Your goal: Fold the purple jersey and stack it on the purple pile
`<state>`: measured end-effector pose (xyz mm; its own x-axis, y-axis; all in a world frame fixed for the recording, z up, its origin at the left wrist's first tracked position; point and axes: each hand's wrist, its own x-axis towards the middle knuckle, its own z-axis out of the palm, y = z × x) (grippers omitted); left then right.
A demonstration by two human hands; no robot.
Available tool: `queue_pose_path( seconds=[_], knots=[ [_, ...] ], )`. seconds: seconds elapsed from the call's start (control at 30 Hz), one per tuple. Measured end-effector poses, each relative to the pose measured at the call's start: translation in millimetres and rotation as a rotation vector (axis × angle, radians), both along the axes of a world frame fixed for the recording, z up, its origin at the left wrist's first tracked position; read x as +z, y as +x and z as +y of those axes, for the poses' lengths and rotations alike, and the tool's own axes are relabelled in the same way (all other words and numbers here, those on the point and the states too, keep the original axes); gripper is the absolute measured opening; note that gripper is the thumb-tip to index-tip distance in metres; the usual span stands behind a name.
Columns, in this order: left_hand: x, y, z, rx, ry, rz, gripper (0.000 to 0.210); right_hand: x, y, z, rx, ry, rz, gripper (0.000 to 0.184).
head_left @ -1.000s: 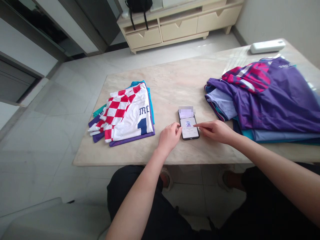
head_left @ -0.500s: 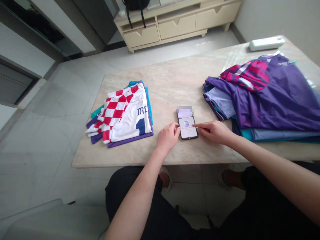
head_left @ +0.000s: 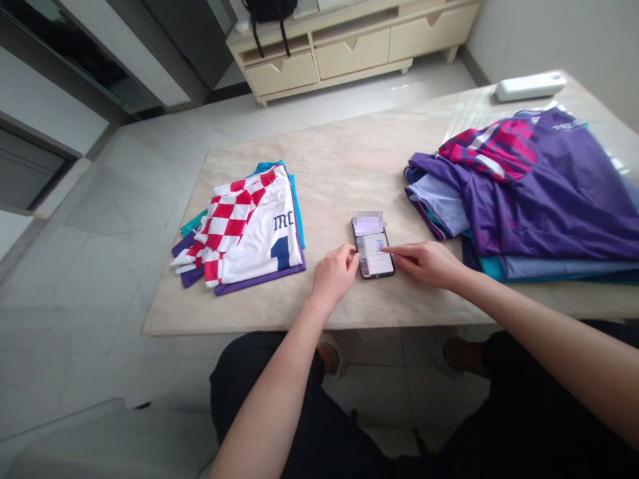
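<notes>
Right hand (head_left: pixel 430 263) low, fingers (head_left: pixel 402 251) at phone (head_left: pixel 372 258)

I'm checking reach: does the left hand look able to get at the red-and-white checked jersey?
Probably yes: the left hand is beside the phone, with only tabletop showing between it and the checked jersey.

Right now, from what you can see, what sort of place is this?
Probably a living room in a home, though I cannot be certain: a low, cream-coloured cabinet with drawers stands across the pale, glossy tiled floor from a pale, marble-patterned table.
</notes>
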<state>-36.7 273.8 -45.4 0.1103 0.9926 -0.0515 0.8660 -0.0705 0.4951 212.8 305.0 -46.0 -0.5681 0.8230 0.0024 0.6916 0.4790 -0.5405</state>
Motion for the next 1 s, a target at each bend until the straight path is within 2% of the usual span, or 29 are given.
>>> queue_pose_path(
  seconds=[0.2, 0.37, 0.53, 1.0],
  knots=[
    [-0.6, -0.6, -0.3, -0.007, 0.009, 0.004, 0.018, 0.3, 0.4, 0.1, -0.007, -0.001, -0.015, 0.04],
    [-2.4, -0.6, -0.2, -0.009, 0.011, 0.007, 0.019, 1.3, -0.1, -0.7, 0.11, -0.056, 0.053, 0.037],
    [-1.5, -0.5, -0.5, -0.005, 0.003, -0.001, 0.019, -0.2, -0.8, -0.1, 0.0, -0.055, -0.011, 0.04],
    [-0.7, -0.5, -0.3, -0.005, 0.007, 0.001, 0.019, 0.9, -0.2, 1.2, -0.006, -0.1, 0.074, 0.044]
  ],
)
